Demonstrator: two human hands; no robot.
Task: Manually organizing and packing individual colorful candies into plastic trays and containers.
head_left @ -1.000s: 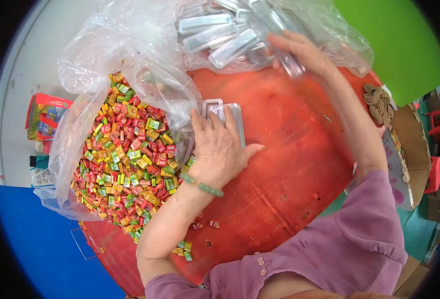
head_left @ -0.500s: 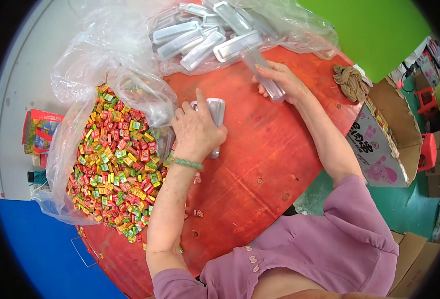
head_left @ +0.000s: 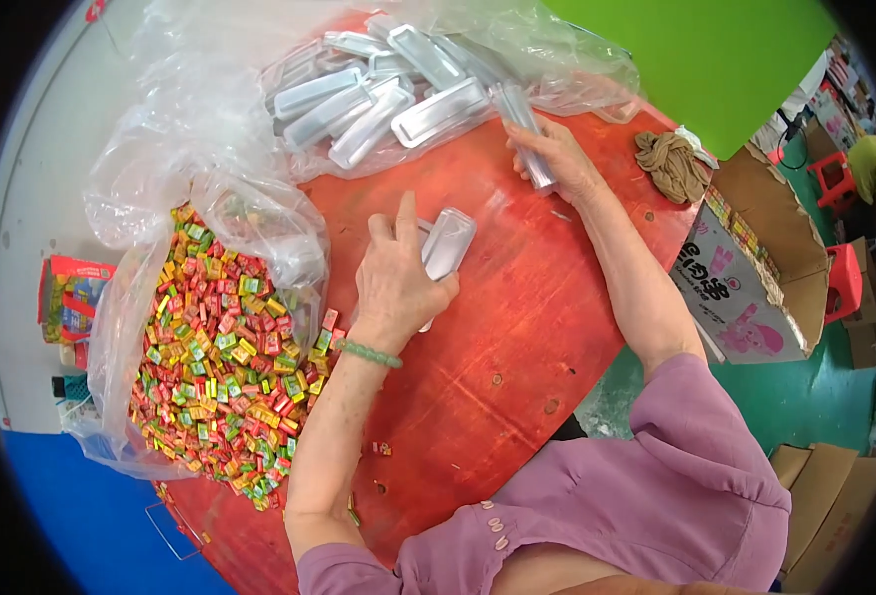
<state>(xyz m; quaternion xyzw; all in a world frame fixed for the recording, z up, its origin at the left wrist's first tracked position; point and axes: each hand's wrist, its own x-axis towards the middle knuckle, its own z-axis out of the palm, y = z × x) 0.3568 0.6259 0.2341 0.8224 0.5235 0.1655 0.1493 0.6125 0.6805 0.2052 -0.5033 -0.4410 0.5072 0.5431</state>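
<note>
My left hand [head_left: 398, 283], with a green bead bracelet on its wrist, grips a narrow clear plastic box [head_left: 449, 241] low over the red table. Its thumb is on the near right side and its index finger points away; the palm hides part of the box. Farther right, my right hand [head_left: 560, 161] is closed around a long clear plastic piece [head_left: 520, 119], held tilted above the table. Whether it is one piece or several stacked, I cannot tell. Left of my left hand lies a heap of small red, yellow and green wrapped candies [head_left: 225, 357] in an open plastic bag [head_left: 125, 327].
More clear plastic boxes [head_left: 364, 124] lie in a bag at the far side of the red table [head_left: 498, 327]. A brown cloth [head_left: 671, 167] sits by the right edge, beside an open carton [head_left: 770, 213]. A red packet [head_left: 73, 297] stands at far left.
The box in my left hand has turned, its far end swinging right. My right hand still holds its plastic piece, now more upright. The whole view has shifted slightly.
</note>
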